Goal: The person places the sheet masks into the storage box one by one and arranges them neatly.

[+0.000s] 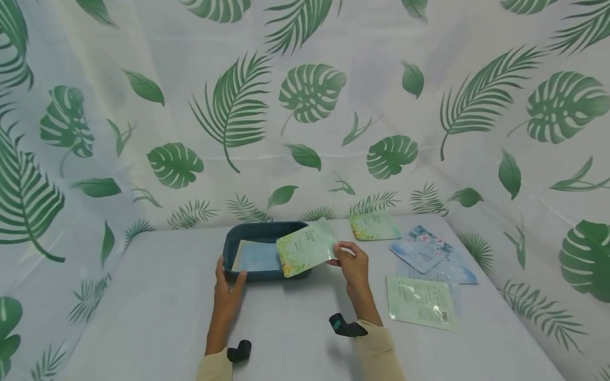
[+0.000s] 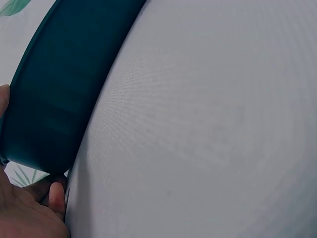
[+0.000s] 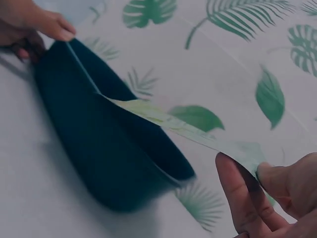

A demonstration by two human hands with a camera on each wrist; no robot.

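A dark teal plastic basin (image 1: 260, 276) stands near the back of the table. My left hand (image 1: 228, 296) grips its left end, thumb at the front rim, fingers round the side; the left wrist view shows the basin wall (image 2: 59, 84) beside that hand. My right hand (image 1: 355, 265) pinches the right edge of a green flat sheet-mask packet (image 1: 306, 248) between thumb and fingers. Tilted, this packet hangs over the basin's right part and hides some of it. Inside the basin lies a light blue packet (image 1: 259, 256) with a cream edge showing beside it.
Right of the basin lie more packets: a green one (image 1: 375, 226) at the back, a blue floral one (image 1: 422, 249) overlapping other blue ones, and a pale green one (image 1: 421, 302) nearer the front. A leaf-print cloth (image 1: 314, 156) hangs behind the white table (image 1: 137, 334).
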